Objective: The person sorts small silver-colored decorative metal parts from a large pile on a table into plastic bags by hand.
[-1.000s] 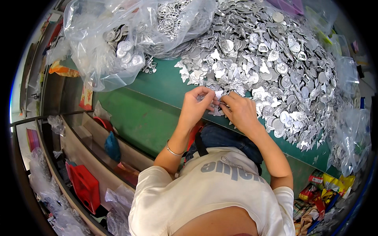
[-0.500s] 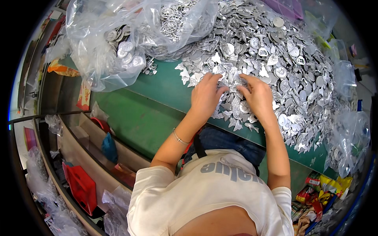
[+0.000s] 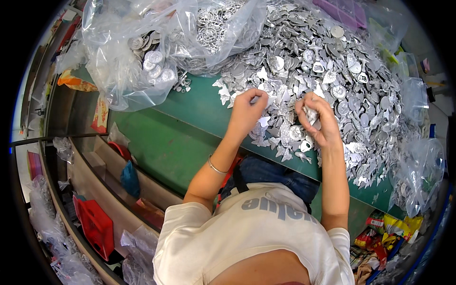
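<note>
A big heap of small silver-grey metal pieces (image 3: 365, 97) covers the green tabletop; among them are flat discs, ovals, star-like and fish-like shapes. Over the near left side of the heap, my left hand (image 3: 248, 113) is closed in a pinch, with a flat silver metal piece (image 3: 271, 99) at its fingertips. My right hand (image 3: 323, 118) curls its fingers around several silver metal pieces (image 3: 311, 114), a little above the heap. Their exact shapes are partly hidden by the fingers.
Clear plastic bags (image 3: 126, 90) of round silver pieces and openwork rings stand at the back left. A purple tray (image 3: 349, 12) sits at the far right. Shelving with a red plastic bin (image 3: 95, 228) runs along the left; colourful packets (image 3: 396, 225) lie low right.
My hands have moved apart. The right hand has come right and toward me, closing around metal pieces; the left has closed into a pinch on a piece.
</note>
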### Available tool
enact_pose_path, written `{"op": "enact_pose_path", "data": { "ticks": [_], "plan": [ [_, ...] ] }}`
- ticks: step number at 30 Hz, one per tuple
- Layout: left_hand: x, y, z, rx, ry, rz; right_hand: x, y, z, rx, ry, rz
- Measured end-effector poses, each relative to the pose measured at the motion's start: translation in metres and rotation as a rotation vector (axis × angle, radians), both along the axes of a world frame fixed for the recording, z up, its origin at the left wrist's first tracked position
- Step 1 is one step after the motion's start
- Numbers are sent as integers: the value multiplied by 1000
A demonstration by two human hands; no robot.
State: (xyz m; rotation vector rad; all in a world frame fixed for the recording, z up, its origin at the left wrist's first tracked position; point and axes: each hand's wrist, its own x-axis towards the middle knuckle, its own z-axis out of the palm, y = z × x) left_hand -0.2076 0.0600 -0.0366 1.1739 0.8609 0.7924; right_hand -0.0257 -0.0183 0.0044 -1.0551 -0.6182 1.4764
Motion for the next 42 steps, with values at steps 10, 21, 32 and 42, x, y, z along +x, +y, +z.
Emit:
{"op": "enact_pose_path", "data": {
  "ticks": [10, 21, 32, 42],
  "plan": [
    [-5, -9, 3, 43, 72, -82, -47, 0, -20, 149, -1738, 92],
    [0, 0, 6, 904, 667, -243, -21, 8, -21, 81, -1082, 103],
    [-29, 1, 3, -661, -634, -207, -20, 0, -12, 116, -1357, 7],
    [-20, -3, -1, 323, 185, 81, -47, 1, -18, 44, -1657, 54]
  ]
}}
